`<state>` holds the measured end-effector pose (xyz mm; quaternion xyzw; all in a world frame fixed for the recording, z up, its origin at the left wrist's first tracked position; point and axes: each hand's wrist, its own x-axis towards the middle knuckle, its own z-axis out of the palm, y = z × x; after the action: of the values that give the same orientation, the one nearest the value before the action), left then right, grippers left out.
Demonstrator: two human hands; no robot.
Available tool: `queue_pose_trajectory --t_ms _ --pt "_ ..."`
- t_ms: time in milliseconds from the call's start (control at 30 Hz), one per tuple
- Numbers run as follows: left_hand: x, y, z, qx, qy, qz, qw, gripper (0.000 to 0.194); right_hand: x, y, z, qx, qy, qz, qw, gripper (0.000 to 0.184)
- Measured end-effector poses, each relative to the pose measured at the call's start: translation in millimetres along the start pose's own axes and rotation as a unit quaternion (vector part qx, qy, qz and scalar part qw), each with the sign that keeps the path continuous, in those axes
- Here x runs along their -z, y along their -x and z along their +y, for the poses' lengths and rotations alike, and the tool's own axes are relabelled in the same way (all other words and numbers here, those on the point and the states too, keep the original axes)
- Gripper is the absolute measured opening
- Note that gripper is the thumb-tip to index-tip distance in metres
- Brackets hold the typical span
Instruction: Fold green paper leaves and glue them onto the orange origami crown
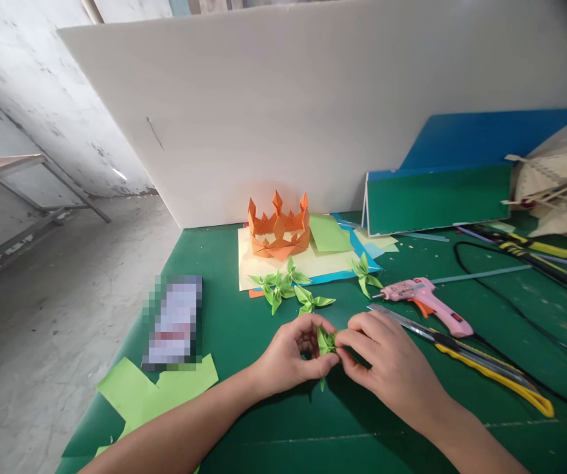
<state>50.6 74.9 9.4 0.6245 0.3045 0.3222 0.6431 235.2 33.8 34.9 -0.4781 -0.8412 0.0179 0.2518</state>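
Between my two hands is a small green origami flower (326, 341), held above the green table. My left hand (294, 350) pinches it from the left with thumb and fingers. From the other side, the fingertips of my right hand (376, 349) grip one of its petals; part of the flower is hidden by the fingers. Just beyond lie more green paper flowers (307, 301), one of them (363, 275) off to the right near the glue gun's tip. An orange paper crown (279, 230) stands behind them on sheets of coloured paper.
A pink glue gun (431, 299) and a yellow utility knife (490, 368) with its blade out lie right of my hands. The glue gun's black cord (520, 316) runs rightward. A blurred phone (174, 319) and green paper pieces (135, 392) are at left. A white board (263, 118) stands behind.
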Motion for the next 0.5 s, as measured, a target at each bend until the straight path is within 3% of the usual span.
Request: queue_pose_trajectory --t_ms 267,500 --pt "1.8 -0.1 -2.9 -0.022 -0.020 0.000 1.000 0.031 -2.8 0.2 0.7 0.014 0.007 0.027 1.000 0.014" --pt "0.8 -0.7 -0.6 -0.005 -0.025 0.005 1.000 0.026 -4.0 0.6 -0.5 0.021 0.004 0.041 0.999 0.015"
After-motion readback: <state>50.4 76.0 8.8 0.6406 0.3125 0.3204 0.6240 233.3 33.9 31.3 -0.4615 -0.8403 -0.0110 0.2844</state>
